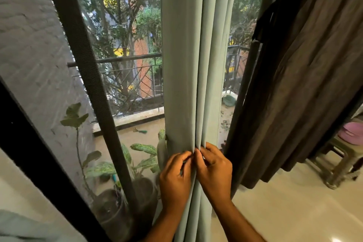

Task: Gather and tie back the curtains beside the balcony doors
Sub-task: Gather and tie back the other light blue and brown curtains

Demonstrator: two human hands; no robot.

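A pale green curtain hangs in narrow vertical folds down the middle of the view, in front of the balcony door. My left hand pinches its folds from the left side, and my right hand pinches them from the right. The fingertips of both hands meet at the same pleat, low on the curtain. A dark brown curtain hangs bunched to the right, with a dark band looped around its upper part. No tie shows on the green curtain.
The dark door frame slants across the left, with mesh screen behind it. Potted plants stand on the balcony floor beyond, by a metal railing. At the right, a stool carrying a pink tub stands on the shiny tile floor.
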